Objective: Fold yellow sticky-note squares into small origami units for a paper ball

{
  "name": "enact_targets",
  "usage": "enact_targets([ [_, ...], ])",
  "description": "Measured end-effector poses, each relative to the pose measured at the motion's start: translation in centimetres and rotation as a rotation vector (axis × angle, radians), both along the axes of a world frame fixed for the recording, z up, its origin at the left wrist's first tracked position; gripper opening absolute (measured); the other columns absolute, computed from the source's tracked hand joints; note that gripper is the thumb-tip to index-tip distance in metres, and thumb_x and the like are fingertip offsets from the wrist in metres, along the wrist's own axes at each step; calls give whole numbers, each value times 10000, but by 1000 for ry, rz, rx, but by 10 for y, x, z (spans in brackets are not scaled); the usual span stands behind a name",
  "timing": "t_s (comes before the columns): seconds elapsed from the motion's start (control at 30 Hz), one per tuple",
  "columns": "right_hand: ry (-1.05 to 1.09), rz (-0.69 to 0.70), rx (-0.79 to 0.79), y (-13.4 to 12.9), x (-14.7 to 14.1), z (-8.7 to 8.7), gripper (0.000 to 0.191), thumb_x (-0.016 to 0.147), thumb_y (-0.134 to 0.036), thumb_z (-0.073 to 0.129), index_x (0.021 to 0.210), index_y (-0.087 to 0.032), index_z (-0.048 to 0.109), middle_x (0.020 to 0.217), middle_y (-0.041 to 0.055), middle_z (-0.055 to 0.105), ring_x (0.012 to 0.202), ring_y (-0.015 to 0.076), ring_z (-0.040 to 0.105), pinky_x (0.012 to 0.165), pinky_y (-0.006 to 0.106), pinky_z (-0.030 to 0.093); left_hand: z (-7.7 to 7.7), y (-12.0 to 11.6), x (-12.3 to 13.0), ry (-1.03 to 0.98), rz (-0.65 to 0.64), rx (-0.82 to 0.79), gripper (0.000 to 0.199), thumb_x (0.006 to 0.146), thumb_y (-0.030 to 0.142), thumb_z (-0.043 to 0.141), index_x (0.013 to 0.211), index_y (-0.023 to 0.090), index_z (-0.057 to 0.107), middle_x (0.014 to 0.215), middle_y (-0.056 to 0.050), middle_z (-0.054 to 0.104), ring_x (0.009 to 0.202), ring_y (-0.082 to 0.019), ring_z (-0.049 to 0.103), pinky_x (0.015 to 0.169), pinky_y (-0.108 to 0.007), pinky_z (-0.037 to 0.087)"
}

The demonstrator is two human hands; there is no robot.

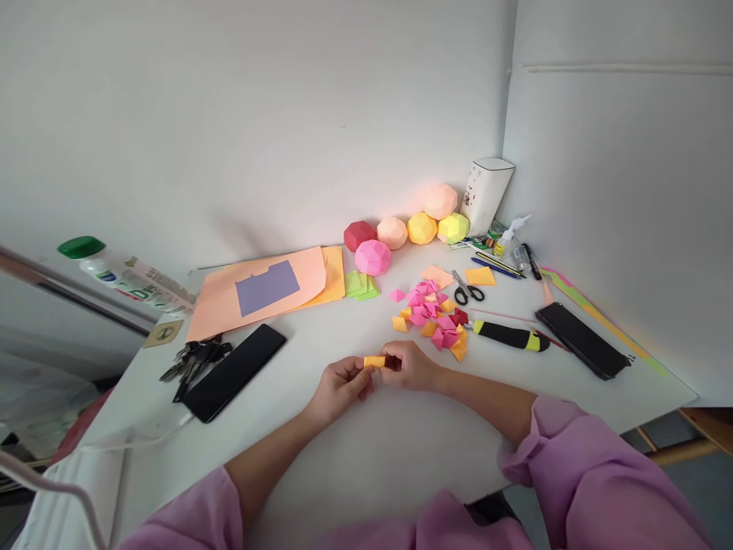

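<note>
Near the table's front, my left hand (342,388) and my right hand (410,367) meet around a small orange piece of folded paper (374,361). Both hands are closed, pinching it from either side between thumb and fingers. Some of the paper is hidden behind the fingers. Just beyond my right hand lies a loose pile of folded pink and orange paper pieces (427,305), with a dark red one (459,316) among them. Black-handled scissors (468,292) rest beside the pile.
Several faceted paper balls, including a pink one (372,257), sit against the wall. Peach paper sheets (217,298), green paper squares (360,285), keys (198,359) and a black phone (236,373) lie left. At right are a yellow-black handled tool (509,336) and another black phone (582,339).
</note>
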State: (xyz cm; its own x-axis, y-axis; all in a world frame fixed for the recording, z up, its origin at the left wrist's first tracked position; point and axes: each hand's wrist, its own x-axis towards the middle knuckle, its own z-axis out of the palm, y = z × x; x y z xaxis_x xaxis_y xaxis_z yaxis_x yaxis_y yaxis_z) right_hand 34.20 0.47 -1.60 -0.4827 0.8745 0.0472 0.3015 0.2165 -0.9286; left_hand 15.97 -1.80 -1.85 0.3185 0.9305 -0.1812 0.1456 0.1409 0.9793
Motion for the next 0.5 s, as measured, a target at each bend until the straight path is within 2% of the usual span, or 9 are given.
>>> enact_targets([
  [0.23, 68, 29, -42, 2, 7, 1, 127, 685, -159, 562, 624, -168, 451, 607, -44, 430, 537, 77, 377, 471, 202, 313, 5, 0, 2, -39, 27, -40, 369, 750, 513, 620, 650, 168, 534, 540, -10, 635, 444, -108, 519, 472, -232, 393],
  [0.5, 91, 38, -86, 3, 10, -2, 125, 713, -201, 567, 636, -164, 476, 606, -44, 430, 542, 80, 379, 475, 204, 307, 3, 1, -1, -107, 39, -65, 367, 717, 491, 671, 628, 175, 507, 495, 7, 618, 432, -110, 522, 474, -230, 384],
])
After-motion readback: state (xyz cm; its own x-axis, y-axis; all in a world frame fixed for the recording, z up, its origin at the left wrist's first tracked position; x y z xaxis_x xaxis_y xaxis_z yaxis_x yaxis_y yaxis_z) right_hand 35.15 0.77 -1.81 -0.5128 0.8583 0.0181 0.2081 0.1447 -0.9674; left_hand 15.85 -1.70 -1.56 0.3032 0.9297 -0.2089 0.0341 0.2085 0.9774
